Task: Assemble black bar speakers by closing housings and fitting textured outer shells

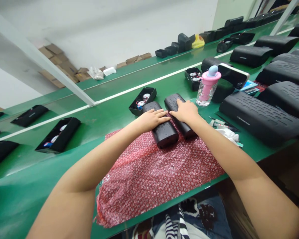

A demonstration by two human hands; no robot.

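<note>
Two black plastic casings with rounded, patterned tops lie side by side on a sheet of red bubble wrap (149, 179). My left hand (153, 120) lies across the top of the left casing (165, 134), its fingers stretched out. On the right casing (171, 99) rests my right hand (186, 110), thumb and index finger spread on its upper surface; its other fingers are partly hidden. Just behind the left casing is an open black housing (144, 99) with round white parts and red and blue wires inside. Both casings touch the wrap.
A clear bottle with a pink lid (208, 87) stands to the right, beside a propped phone (233, 75). Large black casings (261, 116) crowd the right side. More open housings (58, 134) lie at left. A slanted white post (47, 56) rises at the back left.
</note>
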